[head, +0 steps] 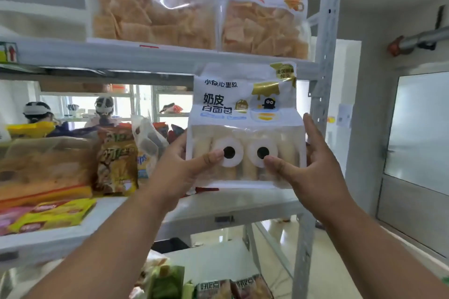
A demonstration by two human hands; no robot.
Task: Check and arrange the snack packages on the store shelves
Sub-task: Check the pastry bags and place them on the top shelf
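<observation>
Here both hands grip white bread package (244, 126) upright: left hand (179, 167) left edge, right hand (308, 167) right edge, thumbs on front, above middle shelf (243, 204).

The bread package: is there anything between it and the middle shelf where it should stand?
Nothing visible. Both hands, left and right, hold the bread package upright over a bare part of the middle shelf.
</observation>
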